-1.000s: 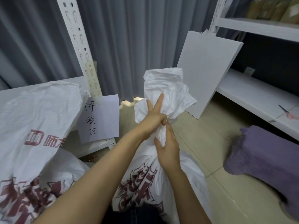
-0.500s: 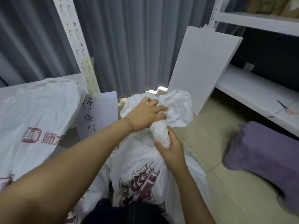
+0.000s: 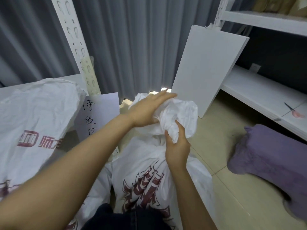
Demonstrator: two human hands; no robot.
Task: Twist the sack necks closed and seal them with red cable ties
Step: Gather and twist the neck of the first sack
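Though blurred, left hand [image 3: 146, 112] flat, grip apart, on sack [image 3: 141, 163]; right hand [image 3: 177, 150] grip clamped round neck [image 3: 172, 130], most fingers hidden.

Left of the middle sack [image 3: 142, 155] it's blocked by another sack [image 3: 36, 113] and a shelf post [image 3: 74, 47]; a white board [image 3: 207, 68] is leaned behind; bare floor [image 3: 221, 138] is left open on the right.

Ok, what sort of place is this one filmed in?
Probably a parcel storeroom or dispatch area: white metal shelving, printed sacks on the shelf and floor, and a handwritten paper sign hanging on a shelf post.
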